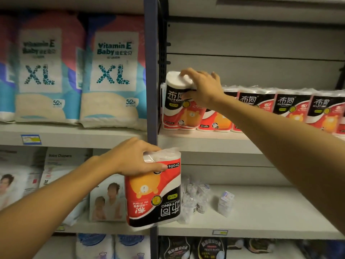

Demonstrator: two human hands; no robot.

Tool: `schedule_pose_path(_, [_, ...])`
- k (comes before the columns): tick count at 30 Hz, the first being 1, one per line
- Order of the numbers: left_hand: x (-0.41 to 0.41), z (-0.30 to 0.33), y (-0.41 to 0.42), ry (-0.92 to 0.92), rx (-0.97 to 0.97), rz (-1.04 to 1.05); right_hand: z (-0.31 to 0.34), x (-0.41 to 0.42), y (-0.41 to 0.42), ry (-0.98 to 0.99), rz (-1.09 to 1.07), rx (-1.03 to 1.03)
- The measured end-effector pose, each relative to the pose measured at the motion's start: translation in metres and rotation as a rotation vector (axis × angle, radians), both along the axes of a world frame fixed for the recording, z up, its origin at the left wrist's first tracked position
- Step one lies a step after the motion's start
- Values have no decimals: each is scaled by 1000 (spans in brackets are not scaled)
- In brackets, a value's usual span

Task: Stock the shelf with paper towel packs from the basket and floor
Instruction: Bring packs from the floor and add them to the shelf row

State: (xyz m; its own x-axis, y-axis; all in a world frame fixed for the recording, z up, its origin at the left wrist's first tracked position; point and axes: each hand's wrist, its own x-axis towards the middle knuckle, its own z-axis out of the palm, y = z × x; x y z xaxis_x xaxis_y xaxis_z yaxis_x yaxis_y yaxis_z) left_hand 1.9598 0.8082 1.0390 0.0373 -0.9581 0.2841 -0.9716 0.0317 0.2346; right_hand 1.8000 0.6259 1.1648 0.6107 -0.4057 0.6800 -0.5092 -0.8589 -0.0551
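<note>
From my remote seat I note: left hand (pixel 130 157) bare, right hand (pixel 203 86) bare, forearms unsleeved, no rings, no watch.

Approx counts: 2 hands (pixel 130 157); 7 paper towel packs (pixel 179 101) visible; 2 full XL diaper bags (pixel 112 71), 1 partly cut off at the left edge.

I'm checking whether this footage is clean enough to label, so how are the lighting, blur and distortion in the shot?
Head view: dim, warm light. The left XL diaper bag is smeared by blur, while the one beside it reads sharply. Wide-angle bending curves the shelf edge. Print on the pack held by the left hand is legible; the right hand grips a pack whose wrapper shows mild glare.
</note>
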Motion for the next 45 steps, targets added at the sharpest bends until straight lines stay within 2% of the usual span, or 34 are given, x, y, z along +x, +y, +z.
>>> schedule_pose_path(10, [15,-10,6,30,-4,82,-16,36,-19,141,-63,-22])
schedule_pose_path(16, [18,-10,15,79,-28,98,-13,58,-26,243,-294,-168])
schedule_pose_path(22, [17,-7,25,25,-118,142,-20,51,-23,257,-230,-89])
schedule_pose_path(25, [12,-6,30,20,-170,158,-33,33,-14,199,-117,-6])
schedule_pose_path(28, [2,0,29,69,-239,152,-54,8,-4,1,-46,20])
schedule_pose_path(32, [-17,6,22,234,-452,148,-72,-24,9,-171,39,168])
schedule_pose_path(35, [-36,10,17,380,-584,172,-73,-46,21,-290,100,356])
schedule_pose_path(39, [-60,16,6,499,-760,217,-71,-69,35,-414,66,595])
schedule_pose_path(42, [-76,17,-4,634,-864,283,-73,-81,46,-527,106,882])
schedule_pose_path(45, [-93,20,-13,732,-887,330,-77,-87,57,-519,249,1151])
